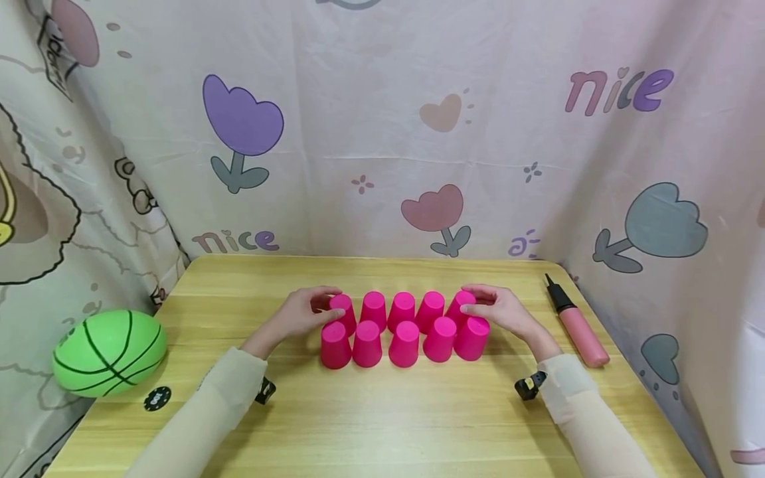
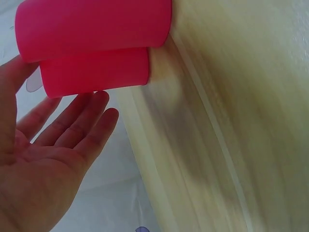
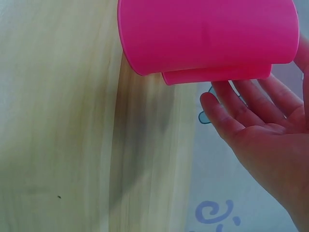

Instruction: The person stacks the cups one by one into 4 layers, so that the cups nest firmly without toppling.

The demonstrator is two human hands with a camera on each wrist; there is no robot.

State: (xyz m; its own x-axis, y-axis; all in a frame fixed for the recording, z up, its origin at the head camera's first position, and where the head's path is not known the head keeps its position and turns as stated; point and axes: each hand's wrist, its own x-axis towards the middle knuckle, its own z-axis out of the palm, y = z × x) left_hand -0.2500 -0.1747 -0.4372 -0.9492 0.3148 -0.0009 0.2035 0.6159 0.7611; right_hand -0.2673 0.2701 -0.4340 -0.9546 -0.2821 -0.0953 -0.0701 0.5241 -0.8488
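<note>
Head view: a pale, wood-grain worktop (image 1: 370, 411) stands in a corner hung with a printed cloth (image 1: 382, 133) of tulips, hearts and the word "nice". Ten smooth pink plastic cups (image 1: 404, 328), tapered and upside down, stand mid-worktop in two touching rows of five. A green ball (image 1: 109, 353) with black lines and a small black disc (image 1: 157, 398) lie at the left edge, and a pink-and-black hand pump (image 1: 576, 328) lies at the right. The left hand (image 1: 301, 313) rests against the left end of the rows, the right hand (image 1: 499, 309) against the right end.

Left wrist view: the left hand's (image 2: 43, 164) fingers are straight and relaxed, fingertips touching the end cups (image 2: 91, 46).

Right wrist view: the right hand (image 3: 263, 130) is likewise flat, its fingers against the end cups (image 3: 207, 36).
</note>
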